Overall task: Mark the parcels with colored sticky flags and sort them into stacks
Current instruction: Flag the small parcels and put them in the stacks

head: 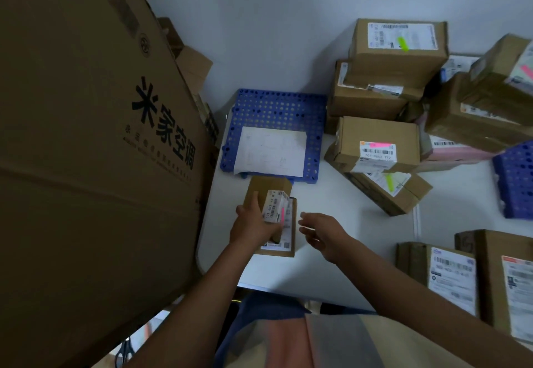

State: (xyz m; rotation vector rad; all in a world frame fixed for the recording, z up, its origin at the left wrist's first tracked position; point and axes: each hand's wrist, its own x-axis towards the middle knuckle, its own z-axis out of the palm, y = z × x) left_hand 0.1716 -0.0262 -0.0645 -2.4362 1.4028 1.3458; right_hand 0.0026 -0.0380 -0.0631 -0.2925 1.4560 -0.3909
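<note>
My left hand [253,223] grips a small brown parcel [268,191] with a white label and a pink sticky flag [282,214]. That parcel rests on top of another flat brown parcel [290,240] near the table's front left. Just to the right, my right hand [323,232] hovers with fingers apart and nothing in it. At the back right are stacks of brown parcels: one topped by a box with a green flag [402,43], one with a pink flag [376,145].
A huge printed carton [86,136] fills the left side. A blue perforated tray [274,108] carrying a white paper sheet lies behind the held parcel. Unflagged parcels [450,275] sit front right. Another blue tray [516,177] is at the right edge.
</note>
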